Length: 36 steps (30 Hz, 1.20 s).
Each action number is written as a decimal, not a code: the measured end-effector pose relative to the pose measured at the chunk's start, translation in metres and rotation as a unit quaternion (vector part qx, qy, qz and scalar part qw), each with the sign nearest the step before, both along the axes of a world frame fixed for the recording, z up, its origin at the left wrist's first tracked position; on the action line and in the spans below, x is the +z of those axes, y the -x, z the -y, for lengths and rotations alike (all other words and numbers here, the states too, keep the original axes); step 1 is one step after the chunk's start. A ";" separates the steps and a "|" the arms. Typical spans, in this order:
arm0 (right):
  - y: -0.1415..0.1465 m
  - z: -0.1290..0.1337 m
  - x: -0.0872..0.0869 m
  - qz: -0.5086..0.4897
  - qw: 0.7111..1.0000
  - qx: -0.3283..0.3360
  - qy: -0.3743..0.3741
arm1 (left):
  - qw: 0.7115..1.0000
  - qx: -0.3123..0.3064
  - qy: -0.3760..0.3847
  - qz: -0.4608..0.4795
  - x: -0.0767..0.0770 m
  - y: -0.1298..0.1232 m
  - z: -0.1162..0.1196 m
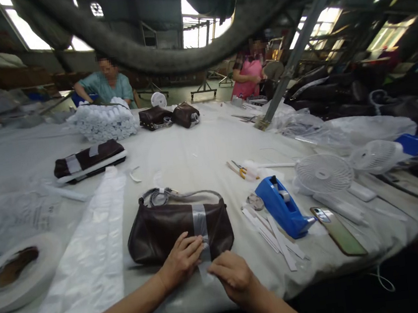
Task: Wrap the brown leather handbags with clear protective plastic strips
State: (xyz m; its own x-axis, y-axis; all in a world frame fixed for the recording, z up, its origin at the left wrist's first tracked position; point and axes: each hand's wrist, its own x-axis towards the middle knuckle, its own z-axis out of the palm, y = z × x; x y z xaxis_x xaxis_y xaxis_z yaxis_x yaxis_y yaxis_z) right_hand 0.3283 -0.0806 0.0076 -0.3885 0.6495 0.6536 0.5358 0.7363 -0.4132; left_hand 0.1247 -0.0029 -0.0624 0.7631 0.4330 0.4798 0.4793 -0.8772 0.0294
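Note:
A dark brown leather handbag [165, 230] lies on the covered table in front of me, its strap and a coiled cord at the top. A greyish translucent strip of tape [198, 216] runs down over its right half and past its lower edge. My left hand [183, 258] rests on the bag's lower front, fingers stretched out and touching the strip. Just right of the strip's loose lower end, my right hand [233, 274] is closed in a pinch on the tape. The exact contact at its fingertips is small and blurred.
Right of the bag stand a blue tape dispenser [282, 208], white strips [276, 237], a phone [338, 232] and a white fan [324, 174]. On the left lie white wrapping [91, 252] and a large roll [49, 252]. A wrapped bag [89, 161] lies farther back; two people work beyond.

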 end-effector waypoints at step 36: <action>0.002 -0.113 -0.033 0.028 0.967 -0.145 0.207 | 0.984 0.142 -0.069 -0.087 0.007 -0.032 0.013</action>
